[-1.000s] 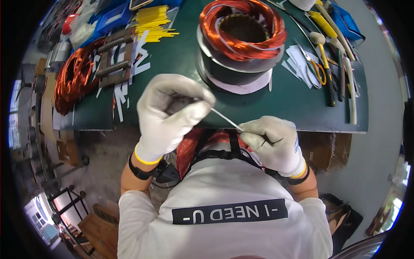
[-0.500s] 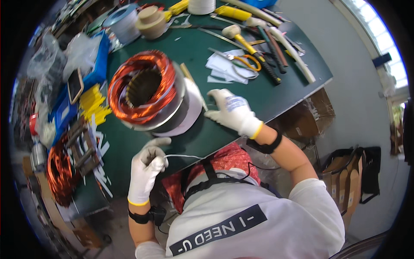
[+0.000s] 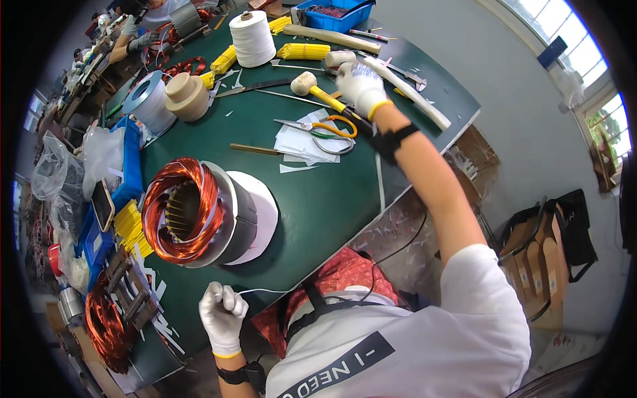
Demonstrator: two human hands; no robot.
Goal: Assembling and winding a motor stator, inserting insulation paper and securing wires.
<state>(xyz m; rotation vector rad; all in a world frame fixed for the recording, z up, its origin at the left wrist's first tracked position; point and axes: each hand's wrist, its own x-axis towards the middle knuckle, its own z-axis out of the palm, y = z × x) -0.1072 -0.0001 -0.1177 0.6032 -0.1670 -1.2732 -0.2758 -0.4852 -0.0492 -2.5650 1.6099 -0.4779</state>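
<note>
My left hand (image 3: 223, 318), in a white glove, is curled closed at the table's front edge, gripping a white cord (image 3: 262, 290) that trails off to the right. Behind it stands a motor stator (image 3: 247, 215) with thick copper windings (image 3: 213, 225) and a dark slotted bore. A white round sheet (image 3: 267, 215) shows beside its body. My gloved right hand (image 3: 361, 86) reaches over the tools at the far right, beside a mallet (image 3: 304, 83) with a yellow and black handle. Its fingers are hidden, so what it touches is unclear. Scissors (image 3: 343, 126) with orange handles lie on white paper pieces (image 3: 308, 149) nearby.
A white thread spool (image 3: 253, 41), yellow strip bundles (image 3: 303, 51) and a blue bin (image 3: 338, 18) stand at the back. Tape rolls (image 3: 186, 97), a phone (image 3: 103, 204) and a copper coil (image 3: 105, 328) sit on the left. Another person's gloved hand (image 3: 142, 43) works at far left.
My right hand has left the stator's side and moved far and right to the tools. My left hand stays near the front edge with the cord. The whole view has shifted.
</note>
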